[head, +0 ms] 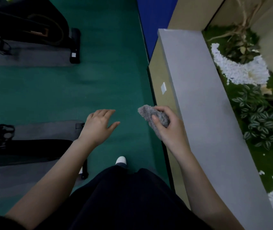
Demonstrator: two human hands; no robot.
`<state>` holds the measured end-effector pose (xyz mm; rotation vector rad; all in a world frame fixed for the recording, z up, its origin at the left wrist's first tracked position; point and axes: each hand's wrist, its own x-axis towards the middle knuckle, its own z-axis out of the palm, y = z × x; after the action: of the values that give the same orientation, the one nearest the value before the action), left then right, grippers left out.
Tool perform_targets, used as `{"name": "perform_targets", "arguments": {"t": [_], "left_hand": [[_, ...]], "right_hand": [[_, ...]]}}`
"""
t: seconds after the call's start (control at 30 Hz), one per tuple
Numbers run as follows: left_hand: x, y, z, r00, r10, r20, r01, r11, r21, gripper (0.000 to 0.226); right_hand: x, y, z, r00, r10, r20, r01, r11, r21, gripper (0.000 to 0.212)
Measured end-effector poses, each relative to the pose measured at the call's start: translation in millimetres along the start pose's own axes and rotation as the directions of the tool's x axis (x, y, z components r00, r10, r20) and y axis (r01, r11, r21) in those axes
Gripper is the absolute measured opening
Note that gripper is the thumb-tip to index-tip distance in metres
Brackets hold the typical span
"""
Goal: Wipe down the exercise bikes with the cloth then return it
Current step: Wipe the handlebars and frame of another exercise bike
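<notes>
Fingers (pixel 164 111) of right hand (pixel 169 130) grip grey cloth (pixel 146 113); left hand (pixel 99 126) spread; bike label (pixel 73 55) illegible.

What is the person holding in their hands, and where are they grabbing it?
The right hand grips a fluffy grey cloth around its lower part, thumb on top; the upper end pokes out free. The left hand is open and holds nothing.
</notes>
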<state>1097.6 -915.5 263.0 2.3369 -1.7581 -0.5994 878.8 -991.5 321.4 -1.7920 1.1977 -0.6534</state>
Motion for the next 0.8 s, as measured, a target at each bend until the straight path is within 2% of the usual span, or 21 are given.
{"name": "perform_targets", "arguments": {"t": [0.3, 0.6, 0.8], "left_hand": [[30.1, -40.0, -8.5, 0.978, -0.206, -0.017, 0.204, 0.977, -0.052, 0.055], [104.9, -46.1, -25.8, 0.895, -0.443, -0.059, 0.438, 0.895, -0.085, 0.055], [175.8, -30.7, -46.3, 0.856, -0.509, -0.091, 0.501, 0.86, -0.102, 0.057]], "right_hand": [[91.4, -15.2, 35.0, 0.984, -0.053, 0.168, 0.057, 0.998, -0.017, 0.018], [220.3, -22.9, 43.0, 0.915, -0.155, 0.372, 0.161, 0.987, 0.014, 0.018], [317.3, -18.9, 23.3, 0.906, -0.189, 0.378, 0.184, 0.982, 0.047, 0.016]]}}
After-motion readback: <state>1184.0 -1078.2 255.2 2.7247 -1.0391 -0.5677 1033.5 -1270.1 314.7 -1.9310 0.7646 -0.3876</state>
